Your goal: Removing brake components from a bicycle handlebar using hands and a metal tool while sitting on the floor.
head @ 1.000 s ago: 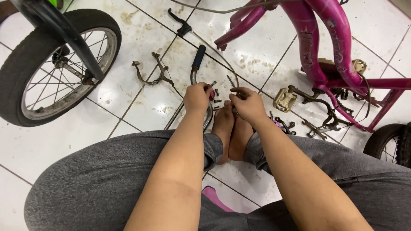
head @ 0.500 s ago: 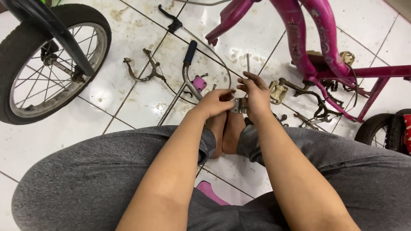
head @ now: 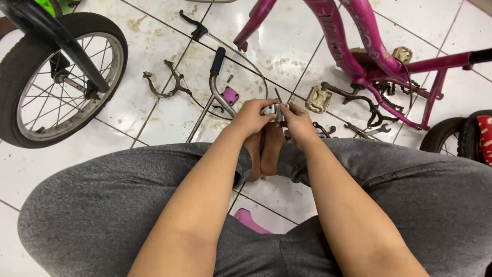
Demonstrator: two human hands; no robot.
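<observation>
Person sits on white tiled floor (head: 154, 110), legs in grey trousers, two bare feet (head: 266, 149) pressed together in front. Both hands meet just above the feet: left hand (head: 251, 117) closed around one small metal part (head: 274, 109), right hand (head: 297, 120) pinching the same part from the other side, fingers curled on it; a thin metal pin sticks up out of the part between the hands. What exactly the part is, too small to tell. Around them on the floor: one pink bike frame (head: 359, 41) at upper right, lying across the tiles; one wheel with black tyre and spokes (head: 56, 82) at upper left, held in a black fork; part of a second black tyre (head: 451, 136) at the right edge, beside something red. One bent metal handlebar with a black grip (head: 219, 77) lies just beyond the left hand, one small pink block (head: 230, 95) beside it. One black brake lever (head: 192, 24) with a cable running off it sits further up. One rusty brake caliper (head: 166, 84) lies left of the handlebar. One pale pedal (head: 318, 99) lies right of the hands, near a dark crank arm and chain bits under the frame. One pink object (head: 253, 220) shows on the floor between the thighs, mostly hidden.
</observation>
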